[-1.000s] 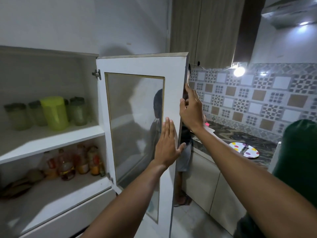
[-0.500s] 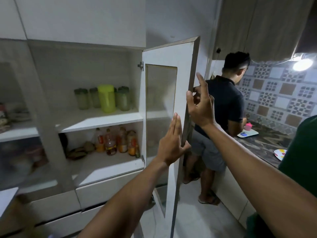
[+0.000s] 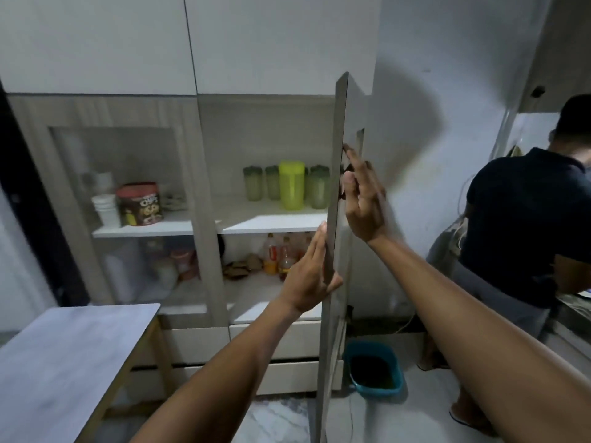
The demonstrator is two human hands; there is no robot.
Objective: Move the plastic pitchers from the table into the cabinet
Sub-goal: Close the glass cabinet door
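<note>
A yellow-green plastic pitcher [image 3: 291,185] stands on the cabinet's upper shelf [image 3: 271,221], with darker green lidded pitchers [image 3: 254,183] on both sides of it. The cabinet door [image 3: 338,139] is seen edge-on, partly swung. My left hand [image 3: 308,276] lies flat against the door's inner face, low down, fingers straight and holding nothing. My right hand [image 3: 364,203] is on the door's outer side, higher up, thumb and fingers pinching its edge.
A grey-topped table [image 3: 64,362] stands at the lower left. Bottles [image 3: 278,254] fill the lower shelf. A red tub [image 3: 139,204] sits behind the left glass door. A blue basin [image 3: 375,372] lies on the floor. A person [image 3: 527,225] stands at the right counter.
The door has swung from wide open towards the cabinet, with both hands staying on it. My view has turned left, bringing the table and the left cabinet section into sight.
</note>
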